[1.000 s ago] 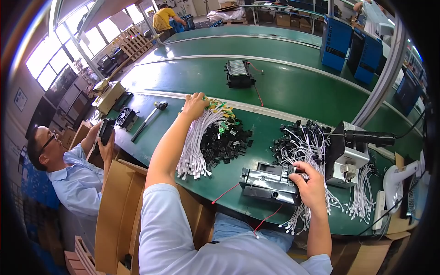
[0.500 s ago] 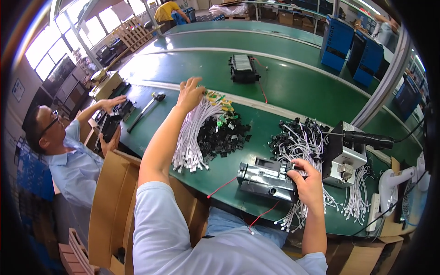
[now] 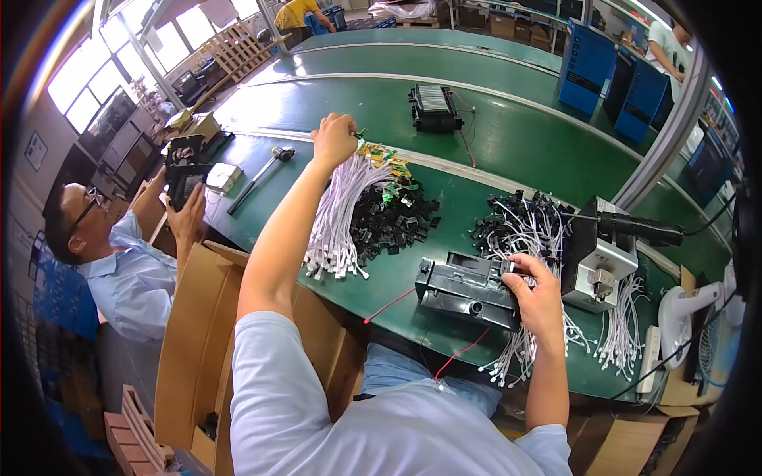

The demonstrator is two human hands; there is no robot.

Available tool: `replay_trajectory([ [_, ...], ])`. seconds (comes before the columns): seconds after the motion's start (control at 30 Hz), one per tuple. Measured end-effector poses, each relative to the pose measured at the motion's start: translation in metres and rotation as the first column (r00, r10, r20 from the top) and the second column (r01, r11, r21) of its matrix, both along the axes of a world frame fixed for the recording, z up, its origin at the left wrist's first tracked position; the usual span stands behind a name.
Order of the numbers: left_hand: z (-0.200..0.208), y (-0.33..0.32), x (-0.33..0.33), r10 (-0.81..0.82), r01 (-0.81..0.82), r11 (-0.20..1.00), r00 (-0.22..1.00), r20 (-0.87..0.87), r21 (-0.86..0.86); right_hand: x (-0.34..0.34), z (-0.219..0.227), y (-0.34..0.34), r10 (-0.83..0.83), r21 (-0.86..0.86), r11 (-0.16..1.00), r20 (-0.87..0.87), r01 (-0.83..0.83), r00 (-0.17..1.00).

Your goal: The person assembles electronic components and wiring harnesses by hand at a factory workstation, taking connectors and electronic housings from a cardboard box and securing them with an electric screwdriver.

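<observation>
My left hand (image 3: 335, 140) is raised over the far end of a bundle of white wires (image 3: 329, 210), its fingers closed on a small green circuit board (image 3: 362, 135). Yellow-and-green tabs (image 3: 389, 163) lie at the bundle's far end, beside a heap of small black plastic parts (image 3: 397, 220). My right hand (image 3: 537, 295) grips the right end of a black plastic housing (image 3: 464, 292) at the table's near edge, thumb and fingers round its corner. Red leads (image 3: 389, 305) stick out from the housing.
To the right stand more white wires with black ends (image 3: 524, 226), a soldering iron (image 3: 643, 228) on a metal-fronted box (image 3: 595, 274) and a white fan (image 3: 686, 317). Another housing (image 3: 435, 109) lies on the far belt. A co-worker (image 3: 119, 262) at left holds a black case (image 3: 186, 170) near a hammer (image 3: 262, 178).
My left hand has drawn its fingers together and now has a small green circuit board at its fingertips. My right hand keeps its grip. The co-worker has raised an opened black case.
</observation>
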State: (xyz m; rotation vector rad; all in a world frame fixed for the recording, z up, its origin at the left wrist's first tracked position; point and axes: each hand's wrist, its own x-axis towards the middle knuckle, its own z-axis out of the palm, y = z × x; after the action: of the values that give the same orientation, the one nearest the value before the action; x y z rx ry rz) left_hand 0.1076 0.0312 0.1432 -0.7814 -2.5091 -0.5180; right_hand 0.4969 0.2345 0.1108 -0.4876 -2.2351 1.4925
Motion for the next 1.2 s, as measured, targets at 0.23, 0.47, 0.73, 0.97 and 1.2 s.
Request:
replay_trajectory([
  [0.23,0.017,-0.012,-0.012,-0.227,0.212,0.973,0.953,-0.199,-0.096,0.000,-0.002,0.000,0.009,0.012,1.000,-0.008,-0.009,1.000],
  [0.47,0.107,-0.056,0.031,-0.234,0.387,0.921,0.643,-0.729,0.045,-0.003,-0.001,0.002,-0.001,0.016,1.000,0.008,0.001,1.000],
  [0.73,0.075,-0.095,0.057,-0.200,0.119,0.967,0.900,-0.387,-0.223,-0.002,-0.003,0.000,0.017,0.029,0.999,-0.023,-0.017,1.000],
  [0.97,0.123,-0.110,0.057,-0.104,0.053,0.994,0.670,-0.735,-0.092,0.002,-0.008,0.004,0.032,0.024,0.999,-0.029,-0.032,0.999],
  [1.2,0.087,-0.121,0.058,-0.153,0.229,0.962,0.904,-0.399,0.151,-0.002,-0.006,0.002,0.050,0.010,0.999,-0.027,-0.050,0.998],
])
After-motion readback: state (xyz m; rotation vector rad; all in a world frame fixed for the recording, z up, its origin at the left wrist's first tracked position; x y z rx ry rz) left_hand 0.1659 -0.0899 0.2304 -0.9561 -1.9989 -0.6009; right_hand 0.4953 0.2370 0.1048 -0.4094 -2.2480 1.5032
